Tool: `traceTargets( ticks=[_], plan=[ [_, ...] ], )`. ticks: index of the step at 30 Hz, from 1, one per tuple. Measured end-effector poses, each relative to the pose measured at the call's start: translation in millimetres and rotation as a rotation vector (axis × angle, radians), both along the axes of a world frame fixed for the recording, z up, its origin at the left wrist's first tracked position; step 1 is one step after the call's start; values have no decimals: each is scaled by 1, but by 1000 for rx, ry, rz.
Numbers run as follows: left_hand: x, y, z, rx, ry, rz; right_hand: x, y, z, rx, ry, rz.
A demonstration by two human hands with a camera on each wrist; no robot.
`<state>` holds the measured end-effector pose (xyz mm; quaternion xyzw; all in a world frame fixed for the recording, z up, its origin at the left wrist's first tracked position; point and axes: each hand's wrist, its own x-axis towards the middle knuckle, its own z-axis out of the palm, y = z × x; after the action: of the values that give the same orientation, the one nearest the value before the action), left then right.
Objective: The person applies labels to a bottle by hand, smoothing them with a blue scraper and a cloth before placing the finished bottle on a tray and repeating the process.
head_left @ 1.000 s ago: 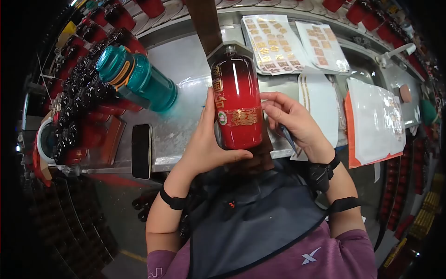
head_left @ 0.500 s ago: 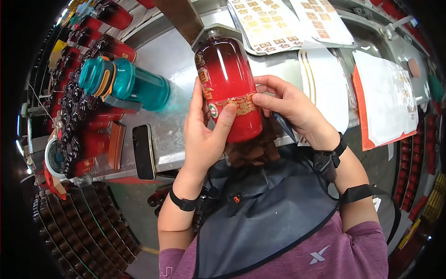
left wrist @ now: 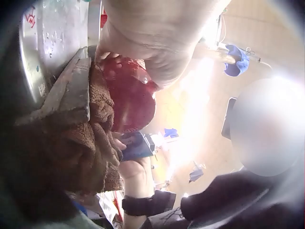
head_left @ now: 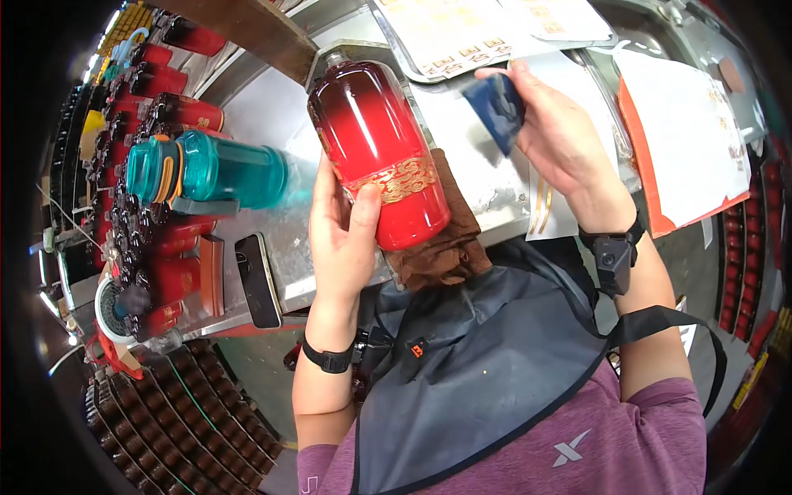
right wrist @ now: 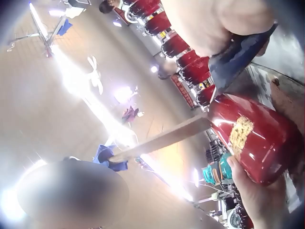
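Observation:
A glossy red bottle (head_left: 375, 132) with a dark shoulder lies tilted over a brown cloth (head_left: 450, 256), its neck toward the metal bracket. Round its lower left side my left hand (head_left: 340, 247) grips it, thumb on the front at the gold patterned band (head_left: 404, 180). My right hand (head_left: 565, 140), raised right of the bottle, pinches a thin dark blue scraper-like piece (head_left: 497, 111), blurred in the head view. The right wrist view has this blue piece (right wrist: 238, 62) above the bottle (right wrist: 271, 136). In the left wrist view the bottle's base (left wrist: 133, 107) shows beside the cloth (left wrist: 90, 157).
A teal water bottle (head_left: 235, 171) lies left on the metal table, with a phone (head_left: 258, 280) near the front edge. Gold decal sheets (head_left: 445, 37) lie at the back, an orange-edged stack of sheets (head_left: 681, 148) at right. A wooden beam (head_left: 247, 33) reaches the bracket.
My right hand has left the bottle's side and moved up and right with the blue piece. The left thumb has come from under the base onto the front. The head view has shifted.

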<state>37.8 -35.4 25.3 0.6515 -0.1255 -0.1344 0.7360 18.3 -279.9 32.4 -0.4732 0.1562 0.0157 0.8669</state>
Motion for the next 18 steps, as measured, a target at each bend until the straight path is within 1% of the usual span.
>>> traceTargets(
  ticks=[1,2,3,5,7,10,12,13,15,17,18],
  plan=[
    [0,0,-1,-6,-16,8,-2,6,6,15,-64,-33],
    [0,0,-3,-3,-17,2,-5,7,6,-84,-104,8],
    [1,1,-6,-20,-10,4,-8,14,13,-19,-153,62],
    [1,2,-7,-32,-5,4,-13,27,32,-86,-135,213],
    [0,2,-6,-61,18,3,-11,36,22,-180,-152,288],
    [-2,-1,-5,-40,2,31,-9,24,7,-207,-81,291],
    [-1,0,-7,-41,3,30,-11,7,-6,-240,21,221],
    [-1,1,-8,-41,2,22,-10,-1,-10,-331,44,219],
    [0,1,-8,-39,9,27,-16,11,5,-271,-71,149],
    [-1,1,-9,-35,16,32,-19,26,11,-204,-159,234],
    [0,2,-10,-31,5,23,-17,23,0,-246,-147,256]
  ],
)
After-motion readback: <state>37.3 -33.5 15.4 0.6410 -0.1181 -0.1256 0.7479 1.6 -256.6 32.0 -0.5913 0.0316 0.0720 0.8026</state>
